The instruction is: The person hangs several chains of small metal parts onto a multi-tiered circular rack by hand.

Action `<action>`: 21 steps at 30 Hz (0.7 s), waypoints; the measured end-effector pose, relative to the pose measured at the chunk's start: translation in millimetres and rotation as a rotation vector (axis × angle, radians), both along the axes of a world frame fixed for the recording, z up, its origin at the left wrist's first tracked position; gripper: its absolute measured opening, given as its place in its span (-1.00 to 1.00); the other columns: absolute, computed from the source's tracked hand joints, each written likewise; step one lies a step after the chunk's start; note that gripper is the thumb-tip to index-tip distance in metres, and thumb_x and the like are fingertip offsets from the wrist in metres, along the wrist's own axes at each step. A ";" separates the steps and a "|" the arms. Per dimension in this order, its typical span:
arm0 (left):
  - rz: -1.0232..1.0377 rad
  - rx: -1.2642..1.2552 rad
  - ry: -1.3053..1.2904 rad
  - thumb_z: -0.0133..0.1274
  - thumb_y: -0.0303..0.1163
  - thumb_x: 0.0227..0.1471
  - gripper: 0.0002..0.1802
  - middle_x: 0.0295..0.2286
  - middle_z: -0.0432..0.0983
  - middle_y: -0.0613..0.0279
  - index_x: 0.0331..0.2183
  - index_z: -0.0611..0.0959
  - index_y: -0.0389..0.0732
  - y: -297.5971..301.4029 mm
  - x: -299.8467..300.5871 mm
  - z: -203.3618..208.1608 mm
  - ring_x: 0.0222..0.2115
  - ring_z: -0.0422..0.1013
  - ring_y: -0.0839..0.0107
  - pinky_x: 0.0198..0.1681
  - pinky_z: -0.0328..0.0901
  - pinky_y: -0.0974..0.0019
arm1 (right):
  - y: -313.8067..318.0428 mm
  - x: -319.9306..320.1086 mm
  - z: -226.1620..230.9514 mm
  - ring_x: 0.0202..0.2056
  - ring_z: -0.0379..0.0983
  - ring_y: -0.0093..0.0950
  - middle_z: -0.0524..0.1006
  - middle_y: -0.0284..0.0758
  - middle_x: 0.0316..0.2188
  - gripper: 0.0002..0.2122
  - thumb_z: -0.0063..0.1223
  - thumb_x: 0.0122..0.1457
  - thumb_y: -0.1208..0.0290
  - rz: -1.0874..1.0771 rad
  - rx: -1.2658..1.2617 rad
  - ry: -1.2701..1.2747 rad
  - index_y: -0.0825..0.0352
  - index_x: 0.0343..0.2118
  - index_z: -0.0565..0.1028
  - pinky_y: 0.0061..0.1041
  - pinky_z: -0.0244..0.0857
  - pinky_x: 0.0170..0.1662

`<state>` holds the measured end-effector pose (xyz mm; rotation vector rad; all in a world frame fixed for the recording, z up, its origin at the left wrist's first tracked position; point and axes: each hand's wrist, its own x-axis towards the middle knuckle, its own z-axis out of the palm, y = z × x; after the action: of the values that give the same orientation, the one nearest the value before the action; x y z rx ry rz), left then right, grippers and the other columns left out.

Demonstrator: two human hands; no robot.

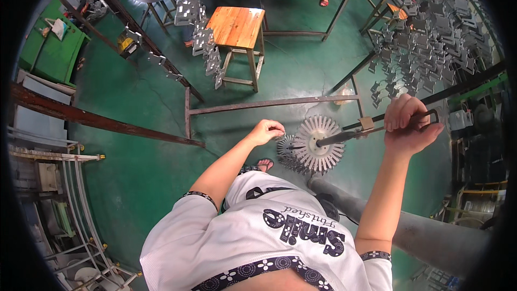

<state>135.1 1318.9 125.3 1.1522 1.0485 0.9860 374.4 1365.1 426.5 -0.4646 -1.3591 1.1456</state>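
free room leftward of the left fingers (276,124); slotted disc (318,154) to their right, brown crossbar (274,104) beyond

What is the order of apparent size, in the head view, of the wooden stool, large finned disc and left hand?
Largest to smallest:
1. Wooden stool
2. Large finned disc
3. Left hand
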 end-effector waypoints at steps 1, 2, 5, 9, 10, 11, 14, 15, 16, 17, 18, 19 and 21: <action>-0.005 -0.003 -0.007 0.04 -0.56 -0.22 -0.91 -0.58 0.46 0.31 -0.50 0.55 -0.30 0.0 4.9 -8.0 -0.52 0.35 0.61 -0.42 0.24 0.53 | 0.1 0.9 0.1 -0.81 -0.01 -0.64 0.10 -0.43 -0.83 -0.39 -0.33 -0.15 -0.32 -0.005 -0.003 -0.007 0.26 -0.82 0.11 -0.71 -0.10 -0.79; -0.033 0.023 0.028 0.04 -0.56 -0.22 -0.91 -0.57 0.47 0.30 -0.50 0.55 -0.30 -0.7 9.6 -15.3 -0.52 0.35 0.60 -0.42 0.25 0.53 | 0.1 1.5 0.6 -0.81 0.00 -0.64 0.11 -0.42 -0.84 -0.38 -0.32 -0.16 -0.33 -0.001 -0.008 0.010 0.28 -0.82 0.13 -0.71 -0.10 -0.80; -0.088 0.061 0.078 0.03 -0.55 -0.22 -0.92 -0.57 0.48 0.28 -0.51 0.56 -0.28 -4.6 21.1 -27.1 -0.53 0.36 0.59 -0.43 0.26 0.51 | 2.4 2.7 0.6 -0.82 0.01 -0.63 0.13 -0.42 -0.84 -0.37 -0.31 -0.17 -0.34 0.014 -0.010 0.024 0.29 -0.82 0.14 -0.71 -0.10 -0.80; -0.146 0.100 0.254 0.08 -0.49 -0.29 -0.89 -0.59 0.49 0.24 -0.54 0.57 -0.23 -9.8 32.0 -32.8 -0.55 0.39 0.48 -0.44 0.26 0.42 | 3.4 2.4 3.2 -0.81 0.01 -0.64 0.13 -0.42 -0.84 -0.37 -0.32 -0.16 -0.33 0.047 0.000 0.023 0.30 -0.82 0.15 -0.72 -0.10 -0.80; -0.182 0.103 0.276 0.08 -0.49 -0.29 -0.89 -0.58 0.48 0.25 -0.53 0.56 -0.23 -10.0 33.0 -30.5 -0.54 0.39 0.49 -0.45 0.26 0.43 | 3.9 2.9 2.9 -0.81 0.01 -0.64 0.13 -0.42 -0.84 -0.37 -0.32 -0.16 -0.33 0.048 0.000 0.022 0.30 -0.82 0.15 -0.72 -0.10 -0.80; -0.218 0.105 0.297 0.08 -0.50 -0.29 -0.89 -0.58 0.48 0.25 -0.53 0.56 -0.24 -10.1 34.2 -29.5 -0.53 0.39 0.51 -0.46 0.26 0.44 | 4.6 3.7 2.5 -0.81 0.01 -0.64 0.13 -0.42 -0.83 -0.37 -0.32 -0.16 -0.33 0.057 0.000 0.029 0.29 -0.82 0.15 -0.72 -0.09 -0.80; -0.240 0.188 0.296 0.09 -0.48 -0.32 -0.87 -0.57 0.48 0.22 -0.54 0.56 -0.23 -8.2 39.2 -35.3 -0.52 0.40 0.40 -0.44 0.26 0.38 | 6.4 3.9 2.3 -0.81 0.02 -0.64 0.14 -0.42 -0.83 -0.37 -0.32 -0.16 -0.34 0.074 0.003 0.035 0.29 -0.82 0.16 -0.72 -0.09 -0.80; -0.255 0.224 0.311 0.09 -0.47 -0.33 -0.86 -0.57 0.47 0.19 -0.54 0.56 -0.22 -7.7 40.7 -36.2 -0.51 0.40 0.35 -0.42 0.26 0.36 | 6.9 3.9 2.4 -0.81 0.02 -0.64 0.14 -0.42 -0.83 -0.37 -0.32 -0.16 -0.34 0.079 0.006 0.035 0.29 -0.81 0.16 -0.73 -0.08 -0.80; -0.252 0.223 0.312 0.09 -0.47 -0.33 -0.86 -0.57 0.47 0.19 -0.54 0.56 -0.22 -7.2 41.8 -38.6 -0.51 0.40 0.35 -0.42 0.26 0.36 | 7.6 3.6 2.4 -0.81 0.02 -0.64 0.14 -0.42 -0.83 -0.37 -0.32 -0.16 -0.34 0.082 0.006 0.035 0.29 -0.81 0.16 -0.73 -0.08 -0.80; -0.253 0.239 0.327 0.10 -0.47 -0.34 -0.85 -0.57 0.48 0.18 -0.54 0.56 -0.24 -7.0 43.1 -41.9 -0.52 0.40 0.33 -0.43 0.26 0.36 | 8.2 3.5 2.5 -0.81 0.02 -0.65 0.14 -0.41 -0.82 -0.37 -0.32 -0.16 -0.34 0.090 0.006 0.035 0.29 -0.81 0.16 -0.73 -0.08 -0.80; -0.253 0.255 0.342 0.10 -0.46 -0.35 -0.84 -0.58 0.48 0.17 -0.54 0.55 -0.26 -7.4 44.0 -44.1 -0.53 0.41 0.31 -0.44 0.26 0.36 | 8.7 3.3 2.5 -0.80 0.03 -0.65 0.15 -0.41 -0.82 -0.37 -0.32 -0.16 -0.34 0.098 0.006 0.035 0.29 -0.81 0.16 -0.73 -0.07 -0.79; -0.253 0.255 0.342 0.10 -0.46 -0.35 -0.84 -0.58 0.48 0.17 -0.54 0.55 -0.26 -7.5 44.8 -44.3 -0.53 0.41 0.31 -0.44 0.26 0.36 | 9.1 3.7 2.3 -0.80 0.03 -0.65 0.15 -0.41 -0.82 -0.37 -0.32 -0.16 -0.34 0.098 0.007 0.035 0.29 -0.81 0.16 -0.73 -0.07 -0.79; -0.235 0.282 0.366 0.10 -0.46 -0.35 -0.83 -0.57 0.48 0.16 -0.53 0.55 -0.26 -7.7 46.0 -44.6 -0.53 0.41 0.30 -0.44 0.26 0.35 | 9.7 4.2 1.7 -0.80 0.03 -0.65 0.15 -0.41 -0.82 -0.37 -0.32 -0.16 -0.34 0.108 0.012 0.034 0.29 -0.81 0.16 -0.74 -0.06 -0.80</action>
<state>181.1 1311.2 80.7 1.6946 1.0484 0.7663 378.6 1374.8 428.2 -0.3654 -1.3746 1.2275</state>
